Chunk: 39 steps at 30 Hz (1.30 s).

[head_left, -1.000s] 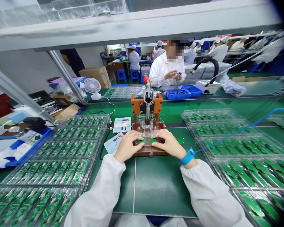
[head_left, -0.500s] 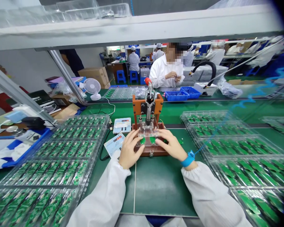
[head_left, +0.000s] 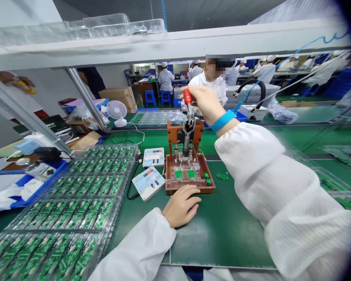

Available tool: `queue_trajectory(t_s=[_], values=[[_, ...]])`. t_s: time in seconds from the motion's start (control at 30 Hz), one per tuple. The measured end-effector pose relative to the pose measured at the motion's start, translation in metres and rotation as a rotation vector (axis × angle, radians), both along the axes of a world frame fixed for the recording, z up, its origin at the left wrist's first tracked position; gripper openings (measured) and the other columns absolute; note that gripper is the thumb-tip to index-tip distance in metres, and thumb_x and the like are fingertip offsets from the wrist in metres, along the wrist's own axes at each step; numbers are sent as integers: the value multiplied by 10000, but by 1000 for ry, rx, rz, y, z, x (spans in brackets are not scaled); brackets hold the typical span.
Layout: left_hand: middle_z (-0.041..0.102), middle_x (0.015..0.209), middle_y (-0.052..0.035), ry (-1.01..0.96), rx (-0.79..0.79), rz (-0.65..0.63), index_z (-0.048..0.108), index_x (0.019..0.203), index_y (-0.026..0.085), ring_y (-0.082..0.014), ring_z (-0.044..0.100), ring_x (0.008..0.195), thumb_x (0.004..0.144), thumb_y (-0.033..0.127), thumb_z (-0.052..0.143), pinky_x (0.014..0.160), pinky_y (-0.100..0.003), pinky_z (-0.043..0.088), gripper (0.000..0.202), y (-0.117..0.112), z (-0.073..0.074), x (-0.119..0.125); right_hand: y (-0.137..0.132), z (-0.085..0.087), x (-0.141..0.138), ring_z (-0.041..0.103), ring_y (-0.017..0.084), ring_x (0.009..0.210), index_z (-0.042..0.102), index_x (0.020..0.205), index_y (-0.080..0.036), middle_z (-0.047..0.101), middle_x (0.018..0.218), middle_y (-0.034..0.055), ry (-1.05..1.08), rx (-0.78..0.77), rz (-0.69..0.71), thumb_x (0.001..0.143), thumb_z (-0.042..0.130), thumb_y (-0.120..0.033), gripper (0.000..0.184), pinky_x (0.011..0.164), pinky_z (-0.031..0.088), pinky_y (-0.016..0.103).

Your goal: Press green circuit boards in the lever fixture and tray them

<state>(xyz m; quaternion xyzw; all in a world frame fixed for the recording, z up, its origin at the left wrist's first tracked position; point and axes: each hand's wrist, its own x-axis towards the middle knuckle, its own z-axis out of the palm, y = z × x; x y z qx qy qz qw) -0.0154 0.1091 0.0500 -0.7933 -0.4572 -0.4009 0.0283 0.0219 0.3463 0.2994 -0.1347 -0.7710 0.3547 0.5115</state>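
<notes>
My right hand (head_left: pixel 207 103) is closed around the red handle (head_left: pixel 187 96) of the toggle clamp (head_left: pixel 187 130) on top of a test fixture (head_left: pixel 190 190). The handle points upward. Two green circuit boards (head_left: pixel 178 175) lie side by side in the fixture's clear plate, below the clamp. Just in front of the brown base, my left hand (head_left: pixel 183 207) lies low over the green table, fingers extended and holding nothing. Two green buttons (head_left: pixel 206 176) sit at the base's right side. One loose green board (head_left: pixel 222 176) rests on the table to the right.
Clear trays of green boards (head_left: pixel 73 195) stretch along the left; further trays (head_left: pixel 339 183) are partly behind my right sleeve. Two meter boxes (head_left: pixel 148 185) with red digits stand left of the fixture. A white fan (head_left: pixel 117 110) and a co-worker (head_left: pixel 203 79) are beyond. A shelf beam (head_left: pixel 134 45) crosses above.
My right hand has risen from the fixture's plate to the red handle and grips it. My left hand has drawn back from the plate toward the table in front.
</notes>
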Motion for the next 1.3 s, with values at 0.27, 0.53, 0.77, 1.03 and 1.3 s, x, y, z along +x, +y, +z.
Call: queue_trajectory(t_s=[0.27, 0.53, 0.77, 1.03, 1.3], values=[[691, 1214, -109, -8, -24, 18, 672, 1054, 174, -257, 601, 1228, 944, 127, 541, 1060, -439, 547, 177, 0, 0, 2, -130, -28, 68, 710, 183, 1111, 681, 1280, -269, 743, 1173, -13, 77, 382, -129, 1061, 504, -319, 286, 1029, 576, 355], [701, 1186, -89, -21, -51, 15, 679, 1030, 170, -240, 582, 1246, 942, 116, 553, 1080, -418, 525, 163, 1, 1, 4, -136, -104, 73, 657, 224, 1238, 676, 1322, -307, 724, 1244, 2, 138, 428, -84, 986, 557, -64, 431, 1099, 551, 410], [723, 1152, -62, -50, -93, 17, 703, 1023, 194, -228, 598, 1232, 943, 144, 562, 1071, -390, 517, 170, 1, 0, 3, -129, -132, 62, 650, 226, 1243, 642, 1364, -326, 724, 1235, 4, 264, 442, -66, 914, 608, 23, 570, 1101, 550, 434], [766, 1053, -67, -267, -342, -196, 741, 934, 192, -220, 664, 1155, 948, 245, 644, 1073, -372, 498, 112, 0, 20, -9, -131, -137, 62, 600, 260, 1310, 637, 1366, -332, 678, 1341, -2, 277, 307, 24, 917, 577, -22, 549, 1154, 484, 497], [773, 852, -64, -335, -888, 139, 741, 1034, 145, -218, 737, 825, 904, 384, 692, 813, -317, 568, 277, -1, 89, -92, -122, -124, 74, 611, 232, 1299, 725, 1232, -355, 713, 1282, -44, 272, 134, 243, 959, 545, -59, 441, 1138, 494, 440]])
